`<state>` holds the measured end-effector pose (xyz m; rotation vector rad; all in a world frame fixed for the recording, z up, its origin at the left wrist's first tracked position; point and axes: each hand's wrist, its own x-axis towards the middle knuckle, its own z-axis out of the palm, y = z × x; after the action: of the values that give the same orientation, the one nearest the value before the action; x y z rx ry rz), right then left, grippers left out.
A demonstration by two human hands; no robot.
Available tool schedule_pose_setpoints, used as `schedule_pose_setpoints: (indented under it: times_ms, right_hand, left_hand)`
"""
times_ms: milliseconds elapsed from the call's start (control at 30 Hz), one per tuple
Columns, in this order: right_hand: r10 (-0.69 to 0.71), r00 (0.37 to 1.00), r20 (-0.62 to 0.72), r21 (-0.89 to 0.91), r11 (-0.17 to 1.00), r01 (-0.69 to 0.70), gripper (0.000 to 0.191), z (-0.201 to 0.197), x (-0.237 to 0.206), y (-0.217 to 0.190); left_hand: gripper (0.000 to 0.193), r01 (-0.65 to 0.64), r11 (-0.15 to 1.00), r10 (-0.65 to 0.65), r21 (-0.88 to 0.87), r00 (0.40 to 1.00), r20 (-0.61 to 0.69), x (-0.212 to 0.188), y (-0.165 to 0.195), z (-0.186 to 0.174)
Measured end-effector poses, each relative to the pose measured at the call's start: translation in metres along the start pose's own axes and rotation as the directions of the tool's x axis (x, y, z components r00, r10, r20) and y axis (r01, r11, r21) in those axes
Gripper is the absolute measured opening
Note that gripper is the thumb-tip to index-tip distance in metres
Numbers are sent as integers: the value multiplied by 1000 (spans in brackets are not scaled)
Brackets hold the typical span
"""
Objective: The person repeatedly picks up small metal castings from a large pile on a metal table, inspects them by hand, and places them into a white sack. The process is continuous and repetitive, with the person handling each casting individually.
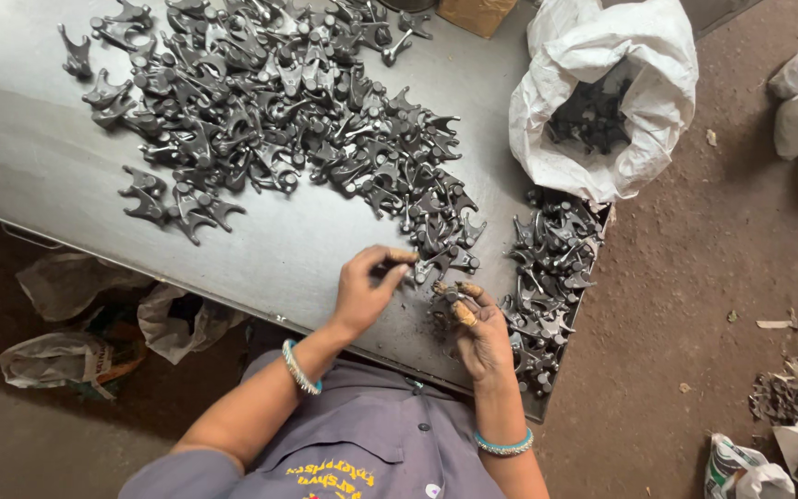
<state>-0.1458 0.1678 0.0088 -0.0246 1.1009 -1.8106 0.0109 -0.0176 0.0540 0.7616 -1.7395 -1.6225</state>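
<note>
Forked metal parts (279, 102), dark grey, matte: spread in a heap across the steel table (39, 157). Left hand (362, 291) pinches one at the heap's near edge; right hand (480, 333) curls fingers around another, mostly hidden. White sack (639, 83), far right, contents indistinct.

We are in a small metalworking workshop. A grey sheet-metal worktop (39, 157) carries a broad heap of dark forged fork-shaped parts (270, 102), with a second pile (547, 268) at its edge. A white woven sack (639, 83) beside it holds more of them. Under us lies a bare dirt floor (695, 277) with scraps and crumpled plastic bags (76, 351).
</note>
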Motion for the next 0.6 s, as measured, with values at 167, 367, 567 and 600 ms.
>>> schedule_pose_setpoints:
  times_ms: [167,367,567,600]
  right_hand:
    - [65,998,-12,-2,998,-65,41,-5,0,6]
    - [-206,975,86,-460,860,222,29,16,2,13]
    - [-590,750,299,-953,-137,272,35,47,27,-25]
    - [-563,771,296,-955,-164,247,39,51,31,-30]
  left_hand:
    - [17,298,941,-278,-158,951,137,-25,-22,15]
    - [34,592,584,-490,-555,803,339,-33,-49,29]
    - [31,708,415,-587,-572,688,426,-26,-54,23]
    - [31,695,421,-575,-583,701,421,-24,-53,21]
